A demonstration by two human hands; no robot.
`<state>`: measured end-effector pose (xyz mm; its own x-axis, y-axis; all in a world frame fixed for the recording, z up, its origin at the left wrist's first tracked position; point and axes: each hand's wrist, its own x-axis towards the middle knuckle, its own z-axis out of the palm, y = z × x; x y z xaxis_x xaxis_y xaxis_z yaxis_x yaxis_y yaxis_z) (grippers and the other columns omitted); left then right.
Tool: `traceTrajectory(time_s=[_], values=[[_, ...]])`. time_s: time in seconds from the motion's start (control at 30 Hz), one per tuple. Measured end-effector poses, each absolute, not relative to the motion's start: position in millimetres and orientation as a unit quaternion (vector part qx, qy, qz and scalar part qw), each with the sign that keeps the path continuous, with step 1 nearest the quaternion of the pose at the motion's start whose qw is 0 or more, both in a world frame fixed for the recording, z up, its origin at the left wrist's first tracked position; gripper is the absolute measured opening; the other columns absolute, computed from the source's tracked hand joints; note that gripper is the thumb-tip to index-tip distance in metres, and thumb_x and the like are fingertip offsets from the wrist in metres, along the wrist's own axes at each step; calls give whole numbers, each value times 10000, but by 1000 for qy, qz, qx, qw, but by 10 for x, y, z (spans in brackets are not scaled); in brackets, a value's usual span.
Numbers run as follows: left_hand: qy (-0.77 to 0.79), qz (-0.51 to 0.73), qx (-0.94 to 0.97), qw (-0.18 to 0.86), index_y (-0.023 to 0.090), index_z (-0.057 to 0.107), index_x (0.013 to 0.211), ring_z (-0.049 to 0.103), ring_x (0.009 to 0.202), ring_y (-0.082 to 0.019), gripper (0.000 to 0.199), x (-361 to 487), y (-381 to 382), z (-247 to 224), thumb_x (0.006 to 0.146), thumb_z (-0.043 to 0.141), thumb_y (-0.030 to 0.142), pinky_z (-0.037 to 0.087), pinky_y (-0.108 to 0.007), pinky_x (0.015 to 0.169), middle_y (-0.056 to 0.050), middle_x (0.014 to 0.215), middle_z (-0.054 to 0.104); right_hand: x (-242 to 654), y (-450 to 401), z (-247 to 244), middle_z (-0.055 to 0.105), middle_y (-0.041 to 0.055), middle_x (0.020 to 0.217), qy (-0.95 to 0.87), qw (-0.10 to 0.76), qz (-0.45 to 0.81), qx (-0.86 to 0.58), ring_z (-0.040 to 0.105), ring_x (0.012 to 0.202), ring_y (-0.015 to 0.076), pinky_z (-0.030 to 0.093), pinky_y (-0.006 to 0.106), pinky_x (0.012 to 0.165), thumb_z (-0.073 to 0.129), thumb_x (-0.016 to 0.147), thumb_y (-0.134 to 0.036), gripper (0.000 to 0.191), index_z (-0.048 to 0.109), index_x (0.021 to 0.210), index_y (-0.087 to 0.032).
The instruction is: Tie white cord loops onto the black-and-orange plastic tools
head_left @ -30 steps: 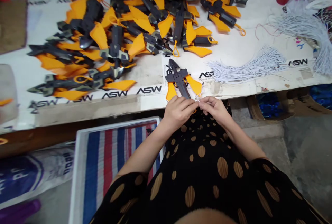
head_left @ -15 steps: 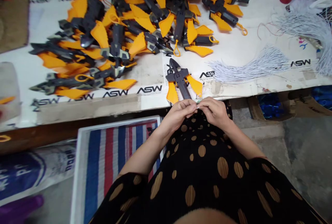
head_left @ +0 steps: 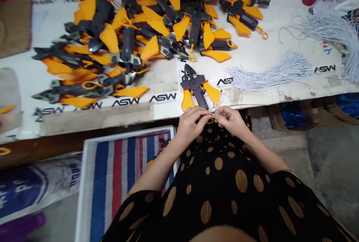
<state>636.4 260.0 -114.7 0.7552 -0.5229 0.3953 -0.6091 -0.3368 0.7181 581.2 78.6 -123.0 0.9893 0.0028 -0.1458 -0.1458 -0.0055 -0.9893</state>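
Black plastic toy with orange wings (head_left: pixel 198 90) lies at the white-covered table's (head_left: pixel 165 111) front edge, tail toward the person, probably so both hands reach that end. Left hand (head_left: pixel 192 123) and right hand (head_left: pixel 232 123), fingertips pressed together, pinch thin white string (head_left: pixel 213 115) at the toy's tail, seemingly for fine control. Bundle of straight white strings (head_left: pixel 270 72) right of toy, likely for easy reach; heaped black-and-orange toys (head_left: pixel 128 42) beyond it, leftward.

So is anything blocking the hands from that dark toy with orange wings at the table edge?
Nothing visible. The left hand is at the lower end of the toy, the right hand close beside, white string between them. The pile of toys lies farther back.
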Motion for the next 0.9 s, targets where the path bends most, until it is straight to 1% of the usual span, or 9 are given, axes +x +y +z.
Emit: traceTrajectory(time_s=[0.17, 0.27, 0.37, 0.47, 0.53, 0.6, 0.7, 0.8, 0.9], values=[[-296, 44, 837, 457, 184, 692, 864, 640, 722, -156, 135, 6271, 2558, -1160, 946, 597, 232, 495, -282, 712, -32, 801, 702, 5790, 884, -1288, 655, -15, 733, 24, 584, -64, -809, 550, 586, 90, 461, 221, 598, 620, 864, -308, 109, 624, 828, -205], [-282, 59, 852, 438, 191, 652, 791, 584, 658, -136, 125, 6245, 2536, -1167, 899, 590, 204, 463, -261, 681, 0, 722, 646, 5787, 870, -1298, 641, -16, 713, -26, 558, -98, -823, 541, 575, 97, 450, 225, 585, 606, 876, -283, 83, 611, 833, -213], [-249, 14, 841, 481, 195, 631, 788, 566, 642, -119, 110, 6206, 2509, -1149, 883, 577, 211, 452, -230, 648, 19, 710, 621, 5787, 822, -1281, 630, -15, 720, -83, 582, -98, -803, 543, 597, 107, 453, 236, 599, 587, 914, -295, 101, 589, 846, -222], [-212, -51, 806, 551, 194, 617, 800, 540, 587, -104, 132, 6170, 2487, -1126, 910, 562, 239, 434, -206, 577, 36, 673, 595, 5781, 797, -1255, 621, -6, 764, -110, 623, -81, -770, 548, 649, 119, 462, 255, 640, 566, 946, -343, 147, 565, 855, -227], [-215, -55, 792, 569, 193, 619, 817, 552, 596, -105, 145, 6169, 2492, -1137, 937, 567, 254, 443, -206, 577, 33, 687, 603, 5780, 807, -1239, 602, -4, 778, -97, 644, -66, -756, 542, 675, 125, 461, 266, 666, 559, 956, -383, 182, 557, 862, -227], [-251, -15, 791, 558, 194, 643, 876, 613, 690, -120, 124, 6195, 2520, -1177, 963, 576, 253, 488, -222, 653, 7, 779, 659, 5787, 832, -1223, 576, -10, 777, -63, 664, -36, -744, 523, 678, 123, 451, 268, 673, 558, 960, -427, 221, 552, 874, -224], [-340, 66, 786, 513, 204, 666, 976, 676, 843, -147, 111, 6263, 2593, -1265, 999, 561, 227, 525, -265, 769, -36, 913, 720, 5808, 869, -1199, 529, -29, 753, -14, 700, 34, -713, 471, 630, 108, 419, 255, 626, 572, 947, -501, 287, 537, 890, -221], [-388, 117, 786, 466, 207, 657, 972, 684, 849, -157, 93, 6307, 2660, -1304, 998, 568, 200, 521, -283, 776, -39, 905, 732, 5814, 876, -1184, 512, -40, 744, -9, 721, 89, -687, 455, 604, 102, 408, 248, 602, 579, 931, -544, 325, 538, 926, -221], [-354, 86, 802, 473, 200, 630, 945, 666, 814, -155, 87, 6286, 2681, -1272, 995, 562, 219, 514, -284, 771, -29, 874, 709, 5789, 865, -1192, 532, -32, 772, -20, 698, 79, -712, 480, 641, 107, 413, 248, 624, 570, 944, -501, 281, 571, 964, -221]])
